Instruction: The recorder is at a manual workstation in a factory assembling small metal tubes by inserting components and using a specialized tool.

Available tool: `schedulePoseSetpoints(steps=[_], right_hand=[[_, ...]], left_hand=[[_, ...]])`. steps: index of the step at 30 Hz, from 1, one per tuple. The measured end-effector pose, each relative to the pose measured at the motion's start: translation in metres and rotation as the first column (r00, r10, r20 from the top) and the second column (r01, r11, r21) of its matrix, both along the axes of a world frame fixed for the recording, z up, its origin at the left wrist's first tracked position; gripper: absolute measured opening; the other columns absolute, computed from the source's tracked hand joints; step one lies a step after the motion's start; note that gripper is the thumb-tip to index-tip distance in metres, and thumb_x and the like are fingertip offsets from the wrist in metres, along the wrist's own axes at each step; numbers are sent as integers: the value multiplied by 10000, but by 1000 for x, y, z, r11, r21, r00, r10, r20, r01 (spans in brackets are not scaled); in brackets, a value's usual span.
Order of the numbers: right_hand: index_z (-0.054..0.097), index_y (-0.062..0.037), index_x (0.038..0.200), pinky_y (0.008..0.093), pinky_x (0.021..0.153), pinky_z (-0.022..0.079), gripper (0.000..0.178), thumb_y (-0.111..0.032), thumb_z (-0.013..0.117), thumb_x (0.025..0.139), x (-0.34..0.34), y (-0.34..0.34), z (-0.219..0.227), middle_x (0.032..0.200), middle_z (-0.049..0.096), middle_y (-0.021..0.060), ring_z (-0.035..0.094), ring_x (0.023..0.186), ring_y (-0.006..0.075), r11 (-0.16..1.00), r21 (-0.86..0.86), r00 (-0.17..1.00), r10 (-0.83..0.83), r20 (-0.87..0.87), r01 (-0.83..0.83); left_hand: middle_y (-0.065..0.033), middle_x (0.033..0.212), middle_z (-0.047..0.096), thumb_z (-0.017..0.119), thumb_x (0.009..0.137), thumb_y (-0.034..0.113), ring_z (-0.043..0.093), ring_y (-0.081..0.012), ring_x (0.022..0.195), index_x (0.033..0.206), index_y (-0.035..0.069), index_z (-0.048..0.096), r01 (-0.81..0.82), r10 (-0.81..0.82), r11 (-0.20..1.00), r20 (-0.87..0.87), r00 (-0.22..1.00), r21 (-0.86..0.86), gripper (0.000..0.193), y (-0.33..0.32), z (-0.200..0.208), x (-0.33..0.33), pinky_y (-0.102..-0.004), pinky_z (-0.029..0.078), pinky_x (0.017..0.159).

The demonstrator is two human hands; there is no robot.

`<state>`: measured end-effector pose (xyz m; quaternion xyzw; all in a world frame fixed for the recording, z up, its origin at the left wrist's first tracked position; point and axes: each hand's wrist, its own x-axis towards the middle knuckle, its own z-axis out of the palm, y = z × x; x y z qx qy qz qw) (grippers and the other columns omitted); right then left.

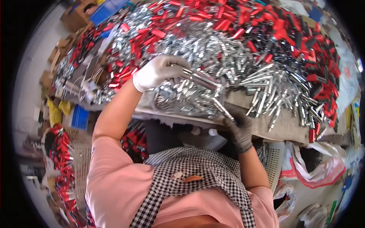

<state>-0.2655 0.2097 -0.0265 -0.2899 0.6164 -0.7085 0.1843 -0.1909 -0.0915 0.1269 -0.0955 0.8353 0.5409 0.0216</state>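
My left hand (157, 74), in a white glove, is closed around one end of a shiny metal tube (201, 79), which slants down to the right above the heap of parts. My right hand (240, 131) wears a dark grey glove and pinches a slim metal rod (222, 108) near the table's front edge. The rod's upper end points toward the tube's far end; whether they touch I cannot tell. Behind both hands lies a pile of small silvery metal parts (190, 49). To the right, loose shiny rods (262, 98) lie spread on brown cloth (283, 125).
Red and black parts (289, 34) ring the heap's far and right sides. A plastic crate (274, 163) stands by my right arm, a white and red bag (319, 171) beyond it. At left are another crate (81, 163), a blue bin (80, 117) and cardboard boxes (76, 19).
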Motion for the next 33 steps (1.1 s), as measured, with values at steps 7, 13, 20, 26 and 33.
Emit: schedulePoseSetpoints(steps=[7, 13, 20, 26, 33], right_hand=[[686, -9, 1008, 280, 713, 541, 249, -75, 780, 787, 39, 4, 10, 891, 719, 80, 673, 790, 134, 993, 115, 999, 43, -21, -40], [695, -43, 961, 280, 683, 554, 254, -98, 818, 746, 62, -11, 31, 891, 726, 72, 692, 768, 143, 968, 209, 938, 195, -287, -138], [525, -45, 1287, 305, 861, 538, 859, -249, 965, 578, 80, -25, 35, 1011, 674, 54, 643, 934, 149, 854, 230, 884, 445, 141, -467], [617, -10, 1239, 265, 781, 499, 712, -390, 887, 700, 74, -21, 22, 953, 664, 26, 593, 863, 104, 723, 231, 746, 552, 373, -651], [618, 30, 1237, 321, 883, 531, 556, -391, 715, 888, 51, -10, 35, 1096, 690, 115, 647, 1008, 186, 884, 11, 752, 390, 531, -467]], left_hand=[[-77, 897, 681, 564, 856, 25, 638, -115, 748, 1180, -24, 629, -8, 10, 999, 53, 999, -46, 334, 6, -15, 98, -252, 512, 665], [-101, 884, 676, 563, 816, 42, 644, -150, 725, 1105, -54, 641, 83, -93, 989, 80, 992, 121, 314, 33, -47, 119, -260, 508, 636], [-122, 705, 632, 547, 805, 22, 590, -210, 562, 838, -32, 677, 58, -109, 989, -413, 904, -135, 144, 75, -82, 123, -320, 453, 531], [-138, 726, 636, 535, 832, 9, 603, -252, 588, 857, -20, 676, 144, -214, 971, -430, 877, -190, 146, 76, -97, 114, -343, 469, 546], [-214, 885, 677, 594, 859, 101, 676, -389, 816, 1101, 19, 590, 23, -19, 745, 13, 1000, -666, 256, 41, -81, 23, -457, 527, 718]])
